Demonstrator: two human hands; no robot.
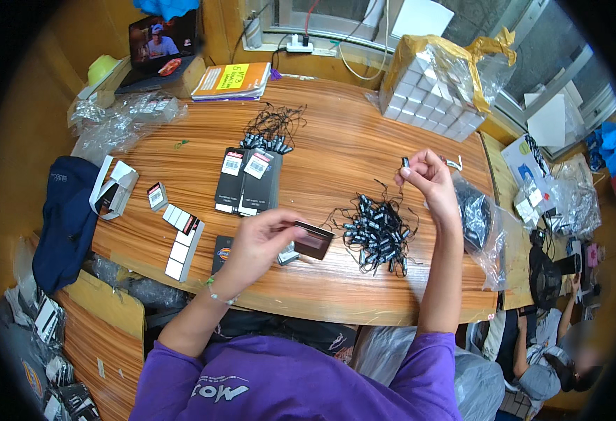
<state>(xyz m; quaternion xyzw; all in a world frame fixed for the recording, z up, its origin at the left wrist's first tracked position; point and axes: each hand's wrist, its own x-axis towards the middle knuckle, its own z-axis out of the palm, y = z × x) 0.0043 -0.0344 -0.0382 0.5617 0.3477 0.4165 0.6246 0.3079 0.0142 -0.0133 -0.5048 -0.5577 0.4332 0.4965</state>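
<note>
My left hand (pixel 273 235) pinches a dark rectangular card (pixel 313 242) by its upper left edge, above the near side of the table. A small black plastic tag (pixel 405 163) with a thin cord is between the thumb and fingertips of my right hand (pixel 427 175). Under and between my hands lies a heap of small black corded tags (pixel 378 235), their strings tangled. A smaller bunch of corded tags (pixel 267 142) lies farther back. In front of that bunch are stacks of black cards (pixel 247 189) with white barcode stickers. A black card (pixel 221 249) is partly hidden by my left wrist.
The wood-grain table (pixel 336 119) holds a bagged block of white boxes (pixel 430 98) at the far right. Small white-topped stacks (pixel 181 249) and a white container (pixel 115 188) stand at left. A screen (pixel 162 43) stands far left. Another person (pixel 550 351) sits at right.
</note>
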